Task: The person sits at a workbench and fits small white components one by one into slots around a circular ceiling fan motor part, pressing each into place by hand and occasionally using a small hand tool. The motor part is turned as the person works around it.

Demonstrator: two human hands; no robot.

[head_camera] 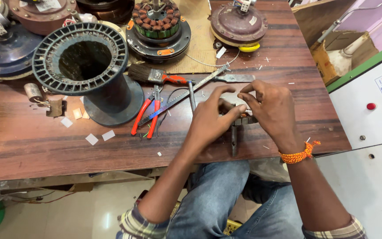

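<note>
Fingers pinched around a small dark metal part [239, 118] at the near edge of the wooden bench [32, 146], both my hands at work.

From the head view, my left hand [211, 119] and right hand [271, 108] grip the part together, right of the red pliers [149, 116]. As I judge it, a slipping pinch could drop it off the edge into my lap.
</note>
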